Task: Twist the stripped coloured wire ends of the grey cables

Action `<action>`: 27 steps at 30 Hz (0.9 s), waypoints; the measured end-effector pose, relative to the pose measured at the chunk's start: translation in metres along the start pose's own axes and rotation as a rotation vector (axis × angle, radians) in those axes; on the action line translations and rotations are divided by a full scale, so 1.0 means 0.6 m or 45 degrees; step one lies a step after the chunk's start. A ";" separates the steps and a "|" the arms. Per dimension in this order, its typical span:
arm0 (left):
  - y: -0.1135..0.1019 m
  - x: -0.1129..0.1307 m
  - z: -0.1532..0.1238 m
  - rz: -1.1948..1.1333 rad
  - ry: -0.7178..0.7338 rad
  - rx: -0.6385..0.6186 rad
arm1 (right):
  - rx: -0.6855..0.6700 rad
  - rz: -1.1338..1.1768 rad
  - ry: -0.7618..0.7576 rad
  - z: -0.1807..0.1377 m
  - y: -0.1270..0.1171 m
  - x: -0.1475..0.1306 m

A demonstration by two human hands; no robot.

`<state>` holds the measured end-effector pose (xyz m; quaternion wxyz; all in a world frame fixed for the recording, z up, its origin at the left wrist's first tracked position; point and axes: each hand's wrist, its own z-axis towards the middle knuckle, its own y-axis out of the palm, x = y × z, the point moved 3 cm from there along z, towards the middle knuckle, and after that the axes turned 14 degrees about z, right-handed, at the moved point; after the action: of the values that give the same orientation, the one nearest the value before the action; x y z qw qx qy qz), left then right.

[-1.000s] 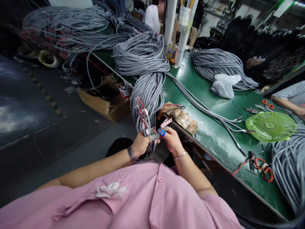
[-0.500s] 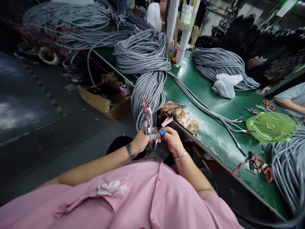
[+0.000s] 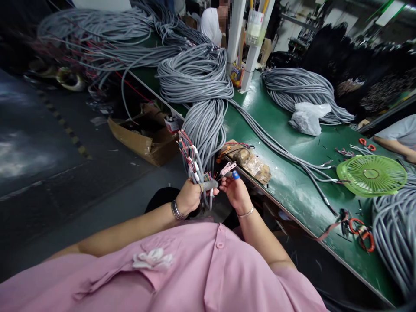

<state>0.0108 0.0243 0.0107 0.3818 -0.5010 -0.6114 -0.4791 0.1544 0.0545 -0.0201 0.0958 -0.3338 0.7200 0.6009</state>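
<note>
My left hand [image 3: 189, 197] is closed around a bundle of grey cables [image 3: 205, 164]. Stripped ends with thin coloured wires [image 3: 187, 149] and white sleeves fan out above the fist. One grey cable end [image 3: 209, 185] points right, its fine wires spread near my other hand. Just right of it, my right hand [image 3: 236, 193] has its fingers curled in a pinch, with blue tape on one digit. Whatever lies between those fingertips is too small to make out. A pink clip [image 3: 228, 168] shows beyond the right fingertips, by the table edge.
The green table [image 3: 279, 151] bears coiled grey cables [image 3: 195, 73], a taped brown bundle [image 3: 248, 161], a green fan [image 3: 370, 175], orange-handled scissors [image 3: 366, 241] and a plastic bag [image 3: 307, 119]. A cardboard box [image 3: 143, 138] stands on the floor at left. A co-worker's arm [image 3: 396, 145] is at right.
My right hand has drawn slightly right, away from the cable end. The bundle in my left hand has tilted left, and its coloured wire ends are spread wider.
</note>
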 end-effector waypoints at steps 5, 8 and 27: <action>0.013 0.009 0.002 -0.029 -0.033 0.012 | 0.006 -0.021 0.014 0.027 0.011 -0.019; 0.020 0.009 0.005 -0.055 -0.052 0.064 | 0.028 -0.038 -0.057 0.030 0.025 -0.021; 0.009 0.001 0.004 -0.019 -0.017 0.080 | -0.002 0.093 0.075 0.025 0.029 -0.011</action>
<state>0.0160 0.0271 0.0119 0.3895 -0.4873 -0.6324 -0.4592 0.1452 0.0719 -0.0067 0.0524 -0.3248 0.7338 0.5944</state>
